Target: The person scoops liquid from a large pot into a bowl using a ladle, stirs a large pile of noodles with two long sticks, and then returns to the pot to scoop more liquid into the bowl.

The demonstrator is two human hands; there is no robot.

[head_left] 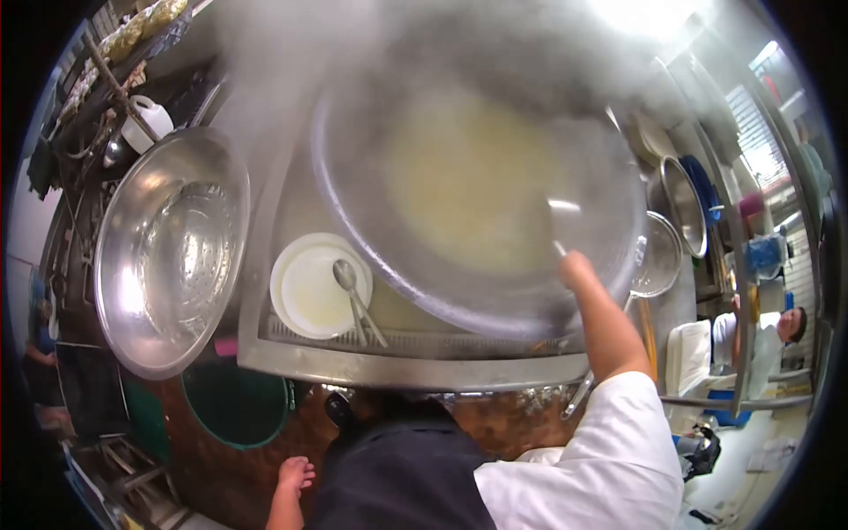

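My right hand (579, 269) is closed round the pale handle of a metal utensil (564, 206), reaching over the near right rim of a very large wok (389, 278). Steam blurs the utensil's head, so its exact kind is hidden. Yellowish, cloudy liquid (477, 185) fills the wok's middle. Down by the dark apron (397, 477), my left hand (297, 474) hangs with loosely bent fingers and nothing visible in it. A white plate (305, 287) lies on the stove top left of the wok. Two spoons (346, 276) rest across its right side.
A big shiny metal basin (172, 252) stands tilted at the left, above a green bin (234, 402). Right of the wok are a wire strainer (658, 256) and a metal bowl (682, 203). Another person (777, 329) is far off at the right. Thick steam covers the back.
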